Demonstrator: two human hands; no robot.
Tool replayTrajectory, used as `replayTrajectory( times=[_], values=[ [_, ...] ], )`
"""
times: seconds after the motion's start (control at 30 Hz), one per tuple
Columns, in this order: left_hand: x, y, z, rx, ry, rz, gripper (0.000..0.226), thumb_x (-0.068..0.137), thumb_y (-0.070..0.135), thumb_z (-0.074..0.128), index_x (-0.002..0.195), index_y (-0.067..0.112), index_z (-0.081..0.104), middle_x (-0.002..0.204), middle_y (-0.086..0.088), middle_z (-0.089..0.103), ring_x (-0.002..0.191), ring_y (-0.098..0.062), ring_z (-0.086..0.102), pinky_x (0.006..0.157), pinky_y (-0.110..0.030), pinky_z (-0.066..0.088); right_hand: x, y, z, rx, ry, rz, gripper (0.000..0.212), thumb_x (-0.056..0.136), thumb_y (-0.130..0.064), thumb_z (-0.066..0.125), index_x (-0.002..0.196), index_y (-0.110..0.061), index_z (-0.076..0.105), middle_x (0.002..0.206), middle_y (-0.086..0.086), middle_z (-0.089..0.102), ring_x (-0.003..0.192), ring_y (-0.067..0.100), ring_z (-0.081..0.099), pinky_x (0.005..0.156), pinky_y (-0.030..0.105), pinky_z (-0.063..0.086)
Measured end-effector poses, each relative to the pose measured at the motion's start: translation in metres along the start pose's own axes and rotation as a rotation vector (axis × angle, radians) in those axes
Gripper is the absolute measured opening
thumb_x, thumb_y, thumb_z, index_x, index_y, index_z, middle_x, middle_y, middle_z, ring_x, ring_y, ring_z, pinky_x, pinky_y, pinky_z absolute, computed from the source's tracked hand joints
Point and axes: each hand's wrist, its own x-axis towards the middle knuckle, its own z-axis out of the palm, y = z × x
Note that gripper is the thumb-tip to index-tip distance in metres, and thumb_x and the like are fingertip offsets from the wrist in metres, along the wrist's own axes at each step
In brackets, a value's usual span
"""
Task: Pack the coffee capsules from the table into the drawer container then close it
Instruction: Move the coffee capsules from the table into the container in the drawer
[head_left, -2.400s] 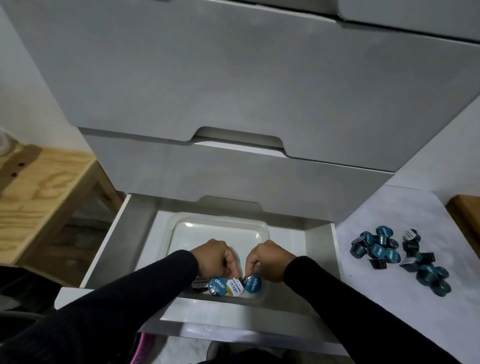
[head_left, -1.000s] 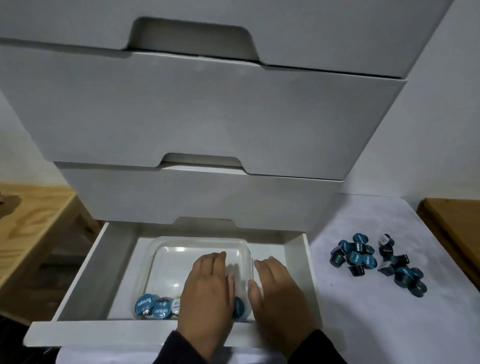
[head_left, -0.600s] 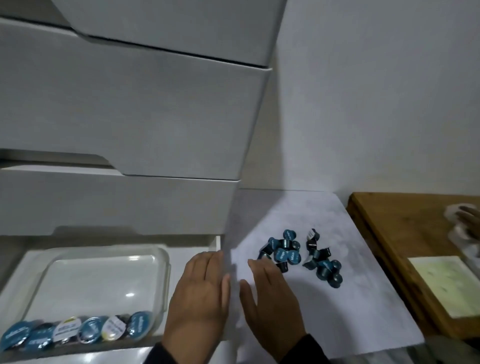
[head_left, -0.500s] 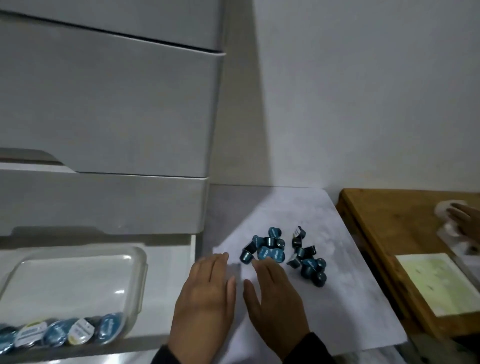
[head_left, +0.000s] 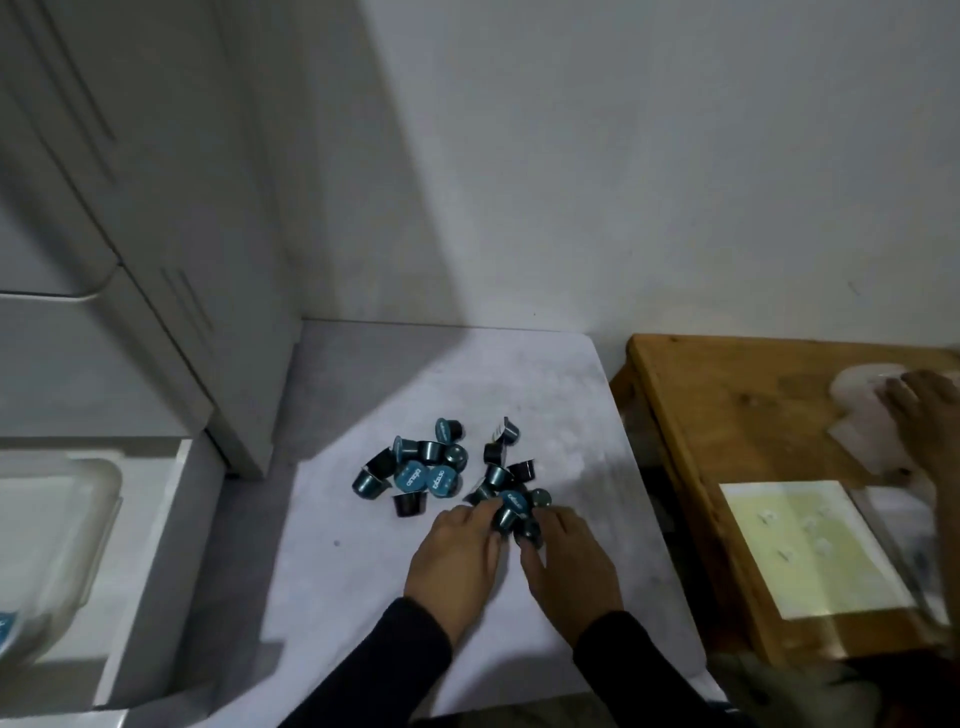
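On the white table (head_left: 363, 597), both hands, left hand (head_left: 457, 553) and right hand (head_left: 563, 558), curl their fingers around the nearest coffee capsules (head_left: 511, 506), so gathering looks underway; next, carry them left to the plastic container (head_left: 67, 519) in the open drawer (head_left: 156, 545).

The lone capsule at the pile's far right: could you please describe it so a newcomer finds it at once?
On the white table, find the pile of teal coffee capsules. At its far right corner lies one teal capsule. Unlike its neighbours, its white foil lid shows edge-on.
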Motion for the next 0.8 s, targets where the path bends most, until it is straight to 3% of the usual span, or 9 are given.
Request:
replayTrajectory(
  times=[0.13, 0.3, 0.47, 0.6, 0.73, 0.8],
  values=[
    [0.022, 0.009, 0.022, -0.022, -0.03, -0.028, 0.037, 0.093, 0.026, 0.042, 0.129, 0.028, 0.047, 0.118, -0.004, 0.055, 0.105, -0.019, 0.052, 0.081, -0.027, 0.046, 0.014, 0.016, 0.01, 0.023, -0.072, -0.011, 0.031, 0.082, -0.018, 0.06, 0.112, -0.011, 0.056, 0.108, 0.01, 0.058, 0.1, 0.029, 0.056, 0.075, 0.037, 0.051],
    [0.027, 0.008, 0.033, -0.069, -0.053, -0.079, 0.026, 0.092, 0.026, 0.044, 0.114, 0.022, 0.057, 0.108, -0.004, 0.054, 0.088, -0.018, 0.056, 0.072, -0.02, 0.039, 0.024, 0.025, 0.016, 0.19, -0.126, 0.001, 0.029, 0.086, -0.015, 0.053, 0.114, -0.01, 0.056, 0.113, 0.011, 0.055, 0.102, 0.028, 0.054, 0.084, 0.034, 0.046],
    [0.026, 0.005, 0.034, -0.238, -0.006, -0.205, 0.011, 0.088, 0.029, 0.056, 0.088, 0.022, 0.063, 0.085, 0.002, 0.065, 0.075, -0.009, 0.059, 0.07, -0.02, 0.047, 0.026, 0.033, 0.014, 0.35, -0.141, 0.049, 0.027, 0.085, -0.009, 0.058, 0.111, -0.008, 0.06, 0.105, 0.006, 0.052, 0.094, 0.024, 0.057, 0.081, 0.019, 0.042],
    [0.024, 0.005, 0.03, -0.411, 0.042, -0.365, 0.005, 0.083, 0.021, 0.066, 0.078, 0.02, 0.067, 0.073, 0.006, 0.07, 0.071, 0.003, 0.061, 0.058, -0.001, 0.04, 0.029, 0.04, 0.014, 0.421, -0.135, 0.115, 0.026, 0.084, -0.008, 0.061, 0.11, -0.008, 0.064, 0.101, 0.003, 0.05, 0.095, 0.022, 0.059, 0.082, 0.01, 0.037],
    [0.024, 0.003, 0.03, -0.488, 0.07, -0.449, 0.01, 0.079, 0.011, 0.068, 0.076, 0.02, 0.07, 0.074, 0.008, 0.072, 0.069, 0.007, 0.062, 0.059, 0.002, 0.039, 0.036, 0.045, 0.011, 0.515, -0.145, 0.199, 0.024, 0.087, -0.013, 0.059, 0.109, -0.017, 0.066, 0.109, 0.007, 0.055, 0.094, 0.021, 0.062, 0.091, 0.028, 0.049],
    [0.025, 0.001, 0.03, -0.497, 0.08, -0.467, 0.011, 0.079, 0.011, 0.069, 0.077, 0.021, 0.071, 0.076, 0.01, 0.072, 0.07, 0.008, 0.063, 0.06, 0.003, 0.039, 0.037, 0.048, 0.01, 0.573, -0.132, 0.235, 0.024, 0.089, -0.011, 0.055, 0.107, -0.02, 0.067, 0.11, 0.007, 0.055, 0.088, 0.022, 0.065, 0.086, 0.035, 0.054]
  ],
)
